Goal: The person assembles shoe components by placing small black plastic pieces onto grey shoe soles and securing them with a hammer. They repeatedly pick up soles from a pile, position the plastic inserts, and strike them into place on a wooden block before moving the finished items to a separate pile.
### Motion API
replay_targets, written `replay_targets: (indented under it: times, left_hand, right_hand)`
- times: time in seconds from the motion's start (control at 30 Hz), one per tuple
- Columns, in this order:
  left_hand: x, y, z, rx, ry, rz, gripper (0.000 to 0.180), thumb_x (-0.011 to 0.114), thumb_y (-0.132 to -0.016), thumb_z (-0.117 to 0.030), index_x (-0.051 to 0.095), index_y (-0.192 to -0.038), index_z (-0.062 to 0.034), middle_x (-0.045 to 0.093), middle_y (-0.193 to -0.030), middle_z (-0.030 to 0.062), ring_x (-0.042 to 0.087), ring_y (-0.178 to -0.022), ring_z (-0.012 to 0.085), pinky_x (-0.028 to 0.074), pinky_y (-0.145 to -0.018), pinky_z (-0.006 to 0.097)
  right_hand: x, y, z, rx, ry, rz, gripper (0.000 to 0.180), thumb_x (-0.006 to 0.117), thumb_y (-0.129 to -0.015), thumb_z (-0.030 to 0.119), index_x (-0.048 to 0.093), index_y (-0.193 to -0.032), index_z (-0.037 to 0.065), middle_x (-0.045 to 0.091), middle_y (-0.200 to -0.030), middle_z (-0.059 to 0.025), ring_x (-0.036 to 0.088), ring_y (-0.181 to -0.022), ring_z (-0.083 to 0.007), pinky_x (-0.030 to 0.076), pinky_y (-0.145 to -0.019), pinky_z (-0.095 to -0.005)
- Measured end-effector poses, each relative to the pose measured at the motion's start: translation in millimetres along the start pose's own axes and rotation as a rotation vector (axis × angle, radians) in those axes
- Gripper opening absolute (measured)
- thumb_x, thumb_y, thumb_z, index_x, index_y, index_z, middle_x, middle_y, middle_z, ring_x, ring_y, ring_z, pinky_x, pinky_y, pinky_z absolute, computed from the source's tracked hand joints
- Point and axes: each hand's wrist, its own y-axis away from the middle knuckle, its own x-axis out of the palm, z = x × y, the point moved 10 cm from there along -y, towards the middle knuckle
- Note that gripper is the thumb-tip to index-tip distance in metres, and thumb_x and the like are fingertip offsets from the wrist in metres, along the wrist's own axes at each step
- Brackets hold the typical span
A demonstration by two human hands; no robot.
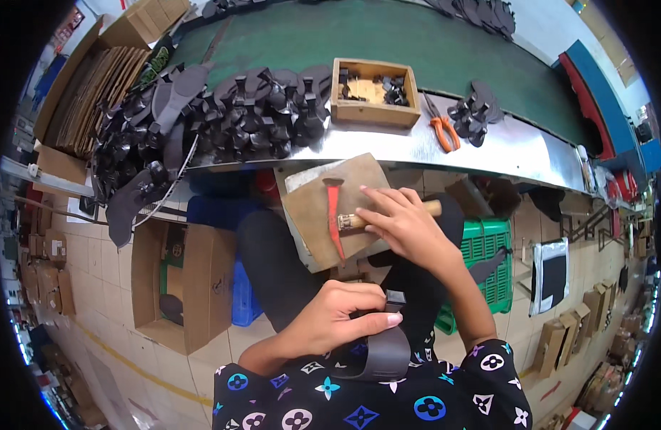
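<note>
My left hand point(338, 319) is closed on a black sandal point(388, 356) held close to my body. The sandal's broad smooth strap hangs below my thumb, and a small square-ended black part, which looks like its heel, sticks up beside my fingers. My right hand point(409, 226) lies over the wooden handle of a hammer point(334, 215), fingers stretched out and apart. The hammer has a red head with a dark flat face and a narrow pointed end. It rests on a worn tan board point(309, 215) across my knees.
On the bench, heeled black sandals point(252, 107) are heaped at left. A wooden box point(377, 118) holds small black parts. Orange-handled pliers point(441, 129) lie beside several more sandals point(477, 115). Below stand a cardboard box point(209, 287) and a green crate point(488, 279).
</note>
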Motion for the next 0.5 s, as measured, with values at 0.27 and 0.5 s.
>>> replay_targets:
  times: [0.27, 0.5]
  left_hand:
    - [22, 10, 23, -0.229, 0.223, 0.039, 0.029, 0.058, -0.101, -0.024, 0.062, -0.095, 0.0033, 0.061, -0.088, 0.0084, 0.060, -0.085, 0.0176, 0.047, -0.077, 0.031]
    - [50, 14, 28, -0.254, 0.356, 0.202, 0.031, 0.048, -0.104, -0.024, 0.059, -0.111, 0.0039, 0.062, -0.108, 0.0125, 0.059, -0.105, 0.0217, 0.046, -0.094, 0.033]
  right_hand:
    - [24, 56, 44, 0.313, -1.570, -0.147, 0.066, 0.046, -0.093, 0.067, 0.061, -0.089, 0.002, 0.066, -0.099, -0.0188, 0.061, -0.104, -0.0340, 0.047, -0.095, -0.0499]
    - [14, 56, 58, 0.131, -1.661, -0.070, 0.055, 0.052, -0.099, 0.052, 0.066, -0.094, -0.001, 0.066, -0.103, -0.0163, 0.057, -0.116, -0.0352, 0.044, -0.101, -0.0486]
